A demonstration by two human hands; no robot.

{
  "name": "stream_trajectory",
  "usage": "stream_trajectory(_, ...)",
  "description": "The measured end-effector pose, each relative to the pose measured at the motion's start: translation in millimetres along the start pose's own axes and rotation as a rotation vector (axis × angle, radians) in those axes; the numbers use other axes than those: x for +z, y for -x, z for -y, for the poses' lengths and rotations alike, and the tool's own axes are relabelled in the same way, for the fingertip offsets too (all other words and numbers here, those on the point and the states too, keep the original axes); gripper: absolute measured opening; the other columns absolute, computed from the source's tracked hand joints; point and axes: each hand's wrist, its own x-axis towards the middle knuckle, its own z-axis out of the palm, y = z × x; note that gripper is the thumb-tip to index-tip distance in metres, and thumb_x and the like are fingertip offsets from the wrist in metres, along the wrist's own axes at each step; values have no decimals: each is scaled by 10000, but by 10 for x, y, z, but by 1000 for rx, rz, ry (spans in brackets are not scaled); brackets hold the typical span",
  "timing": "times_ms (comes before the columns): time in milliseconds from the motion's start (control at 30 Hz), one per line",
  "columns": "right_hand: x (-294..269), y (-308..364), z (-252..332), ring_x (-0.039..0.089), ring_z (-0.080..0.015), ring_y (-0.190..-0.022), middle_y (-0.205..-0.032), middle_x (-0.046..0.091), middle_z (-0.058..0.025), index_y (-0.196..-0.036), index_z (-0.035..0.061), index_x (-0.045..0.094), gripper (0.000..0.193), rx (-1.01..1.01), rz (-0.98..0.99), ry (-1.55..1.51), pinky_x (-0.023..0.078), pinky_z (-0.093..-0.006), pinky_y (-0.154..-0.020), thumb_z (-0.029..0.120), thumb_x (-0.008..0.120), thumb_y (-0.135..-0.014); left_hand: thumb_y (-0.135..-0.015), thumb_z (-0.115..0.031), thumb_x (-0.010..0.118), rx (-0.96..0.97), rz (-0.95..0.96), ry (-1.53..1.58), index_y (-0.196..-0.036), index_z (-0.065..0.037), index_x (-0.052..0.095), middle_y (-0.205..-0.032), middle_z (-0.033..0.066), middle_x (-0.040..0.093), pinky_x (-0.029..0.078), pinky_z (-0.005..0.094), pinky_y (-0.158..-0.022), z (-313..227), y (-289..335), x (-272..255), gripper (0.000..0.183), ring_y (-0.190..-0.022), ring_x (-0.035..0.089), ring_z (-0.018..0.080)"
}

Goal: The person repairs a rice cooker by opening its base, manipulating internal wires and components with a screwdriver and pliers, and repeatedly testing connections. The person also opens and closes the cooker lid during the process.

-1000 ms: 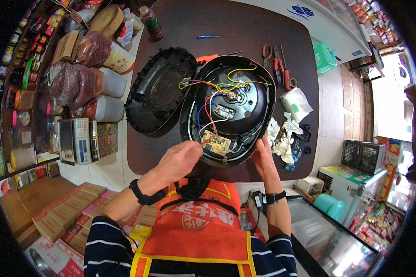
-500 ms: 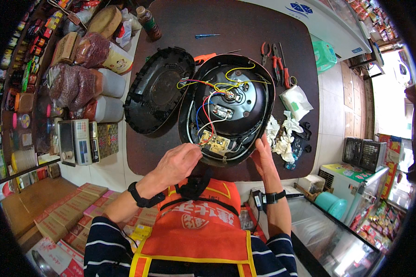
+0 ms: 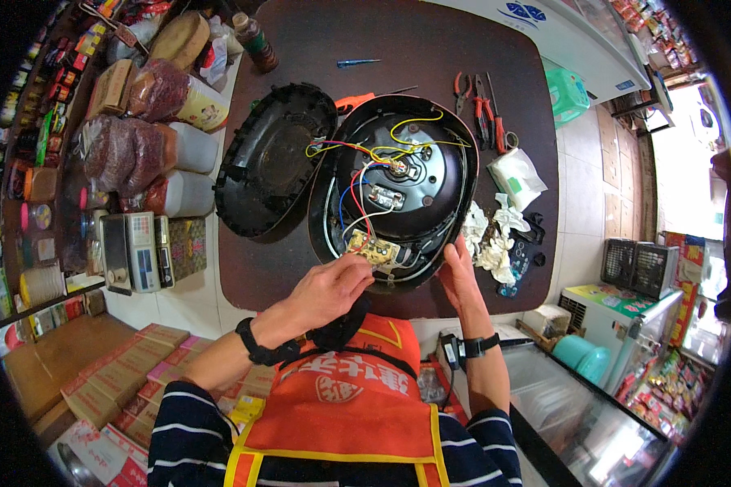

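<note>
An opened rice cooker body (image 3: 432, 268) lies upside down at the near middle of the table, its wiring exposed. Inside are a dark round metal base (image 3: 427, 183), red, blue, white and yellow wires, and a small tan circuit board (image 3: 375, 246) at the near end. My left hand (image 3: 333, 288) is closed in a pinch at the board's near edge; whatever is between the fingertips is hidden. My right hand (image 3: 460, 280) grips the body's near right rim, thumb up along the side. The black oval bottom cover (image 3: 272, 162) leans against the body's left side.
Pliers (image 3: 482, 114) and other red-handled tools lie at the far right of the dark table (image 3: 317, 40). A blue screwdriver (image 3: 357, 62) and a bottle (image 3: 256, 42) are farther back. Crumpled tissues (image 3: 499, 243) and a tissue pack (image 3: 517, 178) sit right of the body.
My left hand has shifted slightly right along the board's near edge, its fingers still pinched. My right hand keeps its hold on the rim. The whole scene has drifted a little leftward in view.
</note>
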Motion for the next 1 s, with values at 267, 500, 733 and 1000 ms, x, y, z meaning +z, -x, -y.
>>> stream_trajectory(267,44,31,20,646,-142,-1279,-1536,607,17,-1709,174,362,741,-7,-33,58,566,-389,-1011,402,712,-1097,-1000,-61,756,-161,47,114,-1090,-23,657,-1038,137,688,612,452,-739,53,7,-112,139,-874,744,374)
stream_trajectory(500,65,18,13,642,-151,-1297,-1563,588,20,-1731,187,333,860,11,-50,75,596,-405,-976,454,778,-1045,-1006,-45,757,-295,60,154,-1026,6,689,-973,120,691,582,350,-727,192,-140,-247,87,-803,714,222)
stream_trajectory(733,70,-27,132,614,-144,-1228,-1528,602,-49,-1801,132,157,1026,110,-134,145,565,-331,-891,381,789,-1032,-999,-40,762,-221,101,105,-1013,3,676,-949,123,685,576,356,-708,226,-346,-402,97,-793,717,237)
stream_trajectory(1000,245,24,236,579,-82,-845,-1230,640,-47,-1775,44,163,1058,18,-122,115,468,-243,-646,375,831,-1024,-966,-8,780,-29,197,22,-1023,-2,695,-1019,146,727,633,365,-763,-105,-326,-466,103,-875,754,290)
